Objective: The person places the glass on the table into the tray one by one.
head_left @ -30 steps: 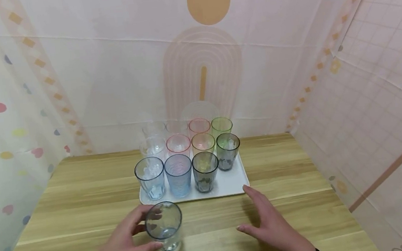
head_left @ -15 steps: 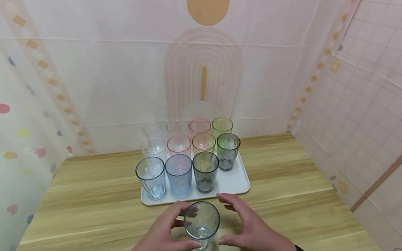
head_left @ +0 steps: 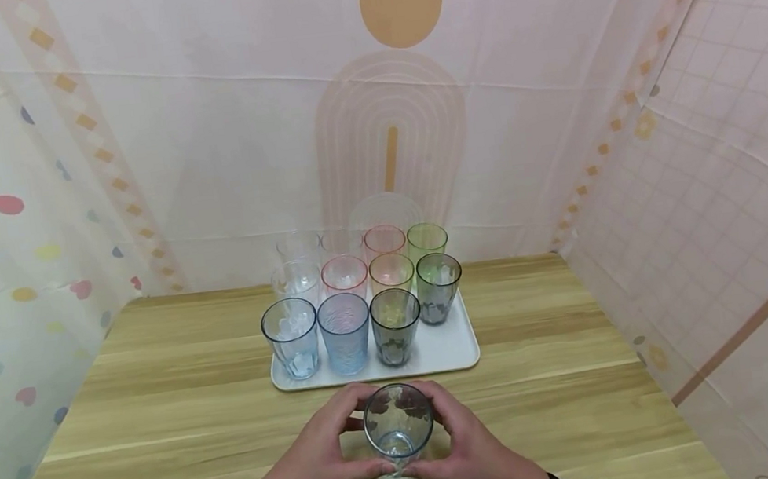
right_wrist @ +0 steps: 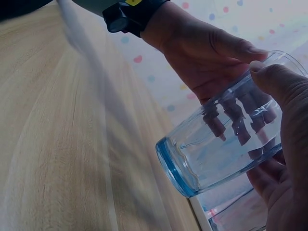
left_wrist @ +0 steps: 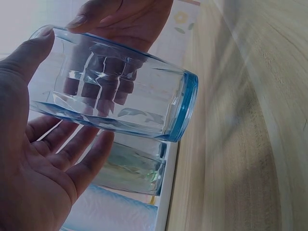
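A clear, faintly blue drinking glass [head_left: 399, 445] stands upright between both hands, its thick blue base [left_wrist: 185, 108] held just above the wooden table in the wrist views. My left hand [head_left: 333, 455] grips its left side, thumb at the near side and fingers round the far side. From the right, my right hand [head_left: 461, 452] holds it the same way, with the two thumbs nearly meeting at the front. Through the glass wall the far fingers [right_wrist: 240, 120] show.
Just beyond the hands lies a white tray [head_left: 450, 354] with several glasses in rows: a blue glass [head_left: 345, 339], a grey glass [head_left: 395, 333], and pink, green and clear ones behind. A patterned curtain [head_left: 225, 155] rises behind the wooden table [head_left: 163, 423].
My left hand has carried the glass rightward to the middle. My right hand, earlier apart and open, has come left and now grips the glass too. The tray's glasses stayed put.
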`<state>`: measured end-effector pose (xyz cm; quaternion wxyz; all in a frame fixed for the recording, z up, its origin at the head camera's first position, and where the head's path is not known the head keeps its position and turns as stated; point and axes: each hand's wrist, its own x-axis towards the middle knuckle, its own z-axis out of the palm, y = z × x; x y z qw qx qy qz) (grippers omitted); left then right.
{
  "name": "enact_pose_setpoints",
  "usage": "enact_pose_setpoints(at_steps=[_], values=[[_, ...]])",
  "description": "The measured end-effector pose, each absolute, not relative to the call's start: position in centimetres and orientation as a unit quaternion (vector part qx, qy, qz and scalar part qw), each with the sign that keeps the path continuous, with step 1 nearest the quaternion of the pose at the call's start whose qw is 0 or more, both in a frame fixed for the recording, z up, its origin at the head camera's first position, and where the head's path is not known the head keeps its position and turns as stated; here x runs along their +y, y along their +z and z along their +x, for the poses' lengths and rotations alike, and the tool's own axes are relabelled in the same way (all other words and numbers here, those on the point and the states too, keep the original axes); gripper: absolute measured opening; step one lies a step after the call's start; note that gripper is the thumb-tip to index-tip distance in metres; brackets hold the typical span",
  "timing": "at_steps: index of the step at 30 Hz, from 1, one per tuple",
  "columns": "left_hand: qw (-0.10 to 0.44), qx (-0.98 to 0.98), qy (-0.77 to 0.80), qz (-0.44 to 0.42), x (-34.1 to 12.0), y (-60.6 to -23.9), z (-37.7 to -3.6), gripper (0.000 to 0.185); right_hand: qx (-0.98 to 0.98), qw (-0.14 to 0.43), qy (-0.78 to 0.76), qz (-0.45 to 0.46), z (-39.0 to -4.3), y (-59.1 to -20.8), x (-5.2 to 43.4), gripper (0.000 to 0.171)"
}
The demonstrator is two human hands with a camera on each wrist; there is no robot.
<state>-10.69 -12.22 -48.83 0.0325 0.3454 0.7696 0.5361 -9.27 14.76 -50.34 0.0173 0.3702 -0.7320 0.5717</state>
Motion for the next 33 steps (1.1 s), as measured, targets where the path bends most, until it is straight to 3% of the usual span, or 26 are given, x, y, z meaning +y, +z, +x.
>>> enact_pose_setpoints(at_steps=[11, 17, 33], values=[[0.03, 0.77, 0.533, 0.35, -12.2, -48.6, -10.6, 0.072, -0.728, 0.04, 0.571, 0.378, -9.3, -50.3, 14.5, 0.09], [0.0, 0.793, 0.5, 0.348, -12.9, -48.4, -10.6, 0.079, -0.74, 0.039, 0.568, 0.36, -9.3, -50.5, 14.9, 0.086], [-0.071, 0.897, 0.386, 0.205, -22.1, -50.2, -9.3, 0.074, -0.782, 0.067, 0.565, 0.256, -9.5, -50.9, 19.5, 0.087]])
